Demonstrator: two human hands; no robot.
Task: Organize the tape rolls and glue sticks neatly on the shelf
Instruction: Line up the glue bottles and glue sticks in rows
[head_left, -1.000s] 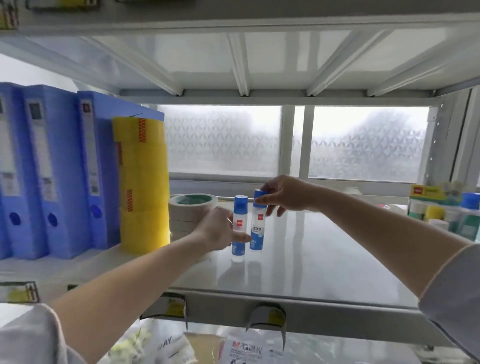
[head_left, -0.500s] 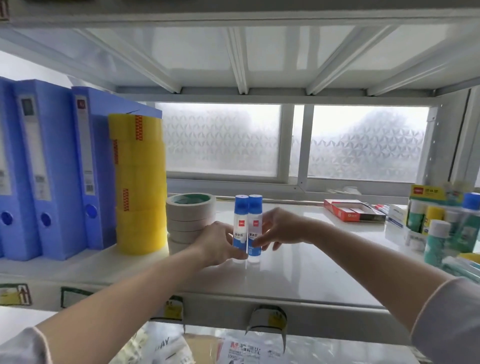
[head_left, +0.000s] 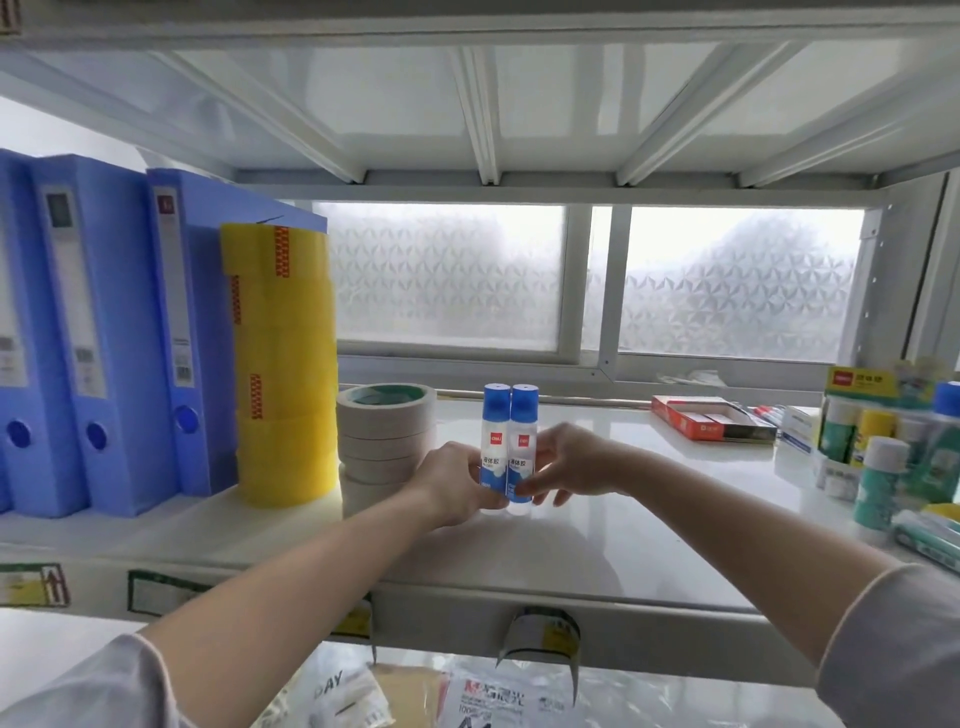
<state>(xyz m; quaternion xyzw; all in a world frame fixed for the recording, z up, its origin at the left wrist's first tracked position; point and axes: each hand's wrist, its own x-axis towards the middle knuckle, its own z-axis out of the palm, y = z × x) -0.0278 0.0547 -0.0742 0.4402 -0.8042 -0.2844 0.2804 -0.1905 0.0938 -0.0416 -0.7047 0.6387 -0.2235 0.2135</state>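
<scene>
My right hand (head_left: 574, 465) has come down from the cap of the right glue (head_left: 521, 447) to its lower body, and the two bottles, which stood slightly apart a second ago, now stand touching, upright, side by side on the shelf (head_left: 597, 540). My left hand (head_left: 451, 486) holds the left glue (head_left: 493, 441) low down, fingers curled round its base; the right hand pinches the other at the label, its spare fingers spread. I judge that pairing done: the glues sit just beside the beige tape stack (head_left: 385, 431), which stands next to the tall yellow tape stack (head_left: 283, 364) against the blue binders (head_left: 104, 338). So the row reads binders, yellow tape, beige tape, glue, and what is left is probably to let go without tipping the bottles and fetch more. As for containers, an open red box (head_left: 711, 418) lies near the back right, its contents too small to tell. At the right edge a display carton (head_left: 860, 384) holds more glue bottles, some green-labelled, a few with white caps, one with a blue cap.
</scene>
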